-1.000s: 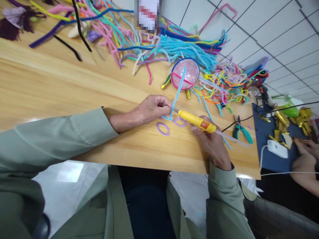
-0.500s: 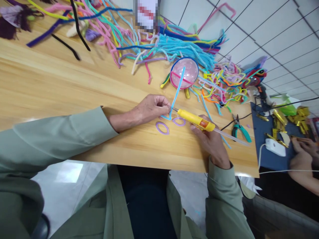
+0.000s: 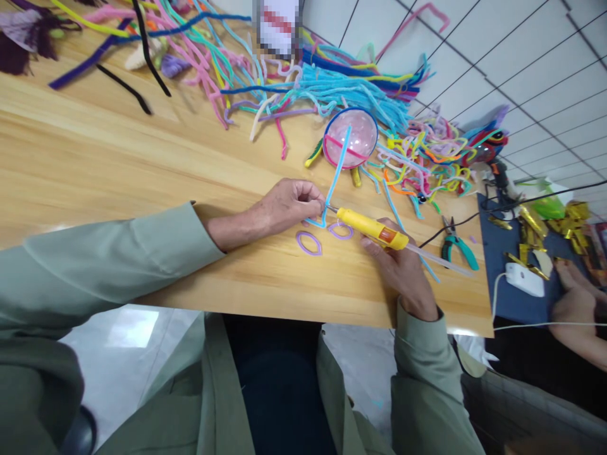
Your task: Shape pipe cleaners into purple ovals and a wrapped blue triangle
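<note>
1. The left hand [image 3: 296, 201] is pinching a light-blue, fuzzy, bent craft stem [image 3: 337, 177] near its bend, thumb and fingertips drawn together with no visible gap.
2. That stem is slanting up and away from the fingertips, its far end overlapping a clear pinkish plastic dome [image 3: 360, 131] with a blue and pink rim; whether the two are touching, I cannot tell.
3. The right hand [image 3: 403, 272] is gripping a yellow plastic glue gun [image 3: 370, 226], fingers curled around its body; how far they are wrapping underneath is hidden.
4. The gun's metal nozzle [image 3: 333, 208] is pointing at the stem right beside the left fingertips, while a translucent glue stick [image 3: 441, 260] is protruding from its rear.
5. Two lilac pointed-oval loops [image 3: 310, 253] are lying near the left hand on the pale wooden table [image 3: 227, 284], one of them below the nozzle.
6. Teal-handled pliers [image 3: 462, 251] are resting to the right of the right hand.
7. Light-blue bundled fuzzy stems [image 3: 355, 91] are lying beyond the dome, and a tangled multicoloured heap [image 3: 422, 161] is spreading to its right.
8. A co-worker's hand [image 3: 573, 300] is resting at the far right, near a white rectangular block [image 3: 525, 280].
</note>
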A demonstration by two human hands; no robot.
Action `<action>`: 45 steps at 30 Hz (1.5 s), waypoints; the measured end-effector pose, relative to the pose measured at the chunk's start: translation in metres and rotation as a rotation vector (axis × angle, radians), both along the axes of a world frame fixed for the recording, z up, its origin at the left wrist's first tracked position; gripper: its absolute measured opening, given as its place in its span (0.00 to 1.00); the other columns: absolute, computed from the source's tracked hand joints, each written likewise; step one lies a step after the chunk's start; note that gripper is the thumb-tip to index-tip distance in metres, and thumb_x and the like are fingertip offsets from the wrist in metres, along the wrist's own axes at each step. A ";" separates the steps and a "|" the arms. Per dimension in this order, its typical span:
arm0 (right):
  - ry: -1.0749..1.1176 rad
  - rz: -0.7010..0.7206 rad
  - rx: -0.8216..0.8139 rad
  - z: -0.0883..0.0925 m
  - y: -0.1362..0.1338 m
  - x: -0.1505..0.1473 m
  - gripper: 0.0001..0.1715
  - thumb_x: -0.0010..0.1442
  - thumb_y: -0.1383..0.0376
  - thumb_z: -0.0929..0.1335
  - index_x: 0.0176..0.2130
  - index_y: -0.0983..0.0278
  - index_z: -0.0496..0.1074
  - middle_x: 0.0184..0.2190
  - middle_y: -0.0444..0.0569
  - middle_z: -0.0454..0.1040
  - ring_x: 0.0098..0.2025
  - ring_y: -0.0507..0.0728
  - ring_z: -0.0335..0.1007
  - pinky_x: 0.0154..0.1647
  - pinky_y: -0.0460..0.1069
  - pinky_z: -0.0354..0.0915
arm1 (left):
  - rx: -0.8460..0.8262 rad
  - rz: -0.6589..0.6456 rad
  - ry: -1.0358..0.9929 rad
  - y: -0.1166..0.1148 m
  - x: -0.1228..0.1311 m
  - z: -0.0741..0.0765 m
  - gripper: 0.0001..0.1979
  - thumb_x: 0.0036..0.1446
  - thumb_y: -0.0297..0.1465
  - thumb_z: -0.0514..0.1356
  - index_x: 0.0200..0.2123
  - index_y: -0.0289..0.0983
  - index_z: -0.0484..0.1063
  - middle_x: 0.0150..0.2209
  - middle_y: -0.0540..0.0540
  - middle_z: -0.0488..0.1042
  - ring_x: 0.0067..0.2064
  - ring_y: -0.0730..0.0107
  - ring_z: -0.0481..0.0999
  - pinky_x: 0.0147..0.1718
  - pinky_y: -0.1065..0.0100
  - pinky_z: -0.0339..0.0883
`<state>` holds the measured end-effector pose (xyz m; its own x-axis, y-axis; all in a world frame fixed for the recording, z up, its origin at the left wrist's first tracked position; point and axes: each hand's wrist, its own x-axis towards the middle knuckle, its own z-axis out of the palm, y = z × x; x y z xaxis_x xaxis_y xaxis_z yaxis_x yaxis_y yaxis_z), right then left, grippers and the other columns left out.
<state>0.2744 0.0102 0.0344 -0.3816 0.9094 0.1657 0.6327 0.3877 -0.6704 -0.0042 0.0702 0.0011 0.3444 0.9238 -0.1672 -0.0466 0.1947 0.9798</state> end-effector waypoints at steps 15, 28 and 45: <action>-0.018 0.032 0.035 0.000 0.000 0.000 0.07 0.75 0.62 0.70 0.40 0.56 0.70 0.38 0.45 0.73 0.38 0.57 0.69 0.39 0.54 0.65 | 0.003 -0.011 0.023 -0.001 0.000 0.003 0.07 0.57 0.19 0.65 0.30 0.35 0.79 0.27 0.52 0.79 0.29 0.76 0.78 0.33 0.74 0.72; -0.018 0.036 0.072 0.001 0.000 0.002 0.08 0.74 0.64 0.71 0.40 0.56 0.69 0.39 0.44 0.72 0.38 0.56 0.69 0.39 0.54 0.63 | 0.022 0.006 0.011 0.000 0.001 -0.001 0.07 0.56 0.20 0.65 0.29 0.36 0.79 0.27 0.52 0.80 0.29 0.76 0.78 0.32 0.74 0.72; 0.006 0.017 0.052 0.002 0.000 0.000 0.07 0.74 0.62 0.71 0.40 0.55 0.71 0.39 0.45 0.73 0.39 0.58 0.70 0.41 0.55 0.66 | 0.002 0.009 0.029 -0.001 0.002 0.002 0.07 0.56 0.20 0.65 0.28 0.36 0.80 0.26 0.53 0.79 0.29 0.76 0.78 0.31 0.76 0.72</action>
<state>0.2748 0.0099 0.0360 -0.3962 0.8927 0.2147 0.6216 0.4329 -0.6528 -0.0024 0.0692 0.0032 0.3310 0.9272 -0.1753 -0.0204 0.1927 0.9810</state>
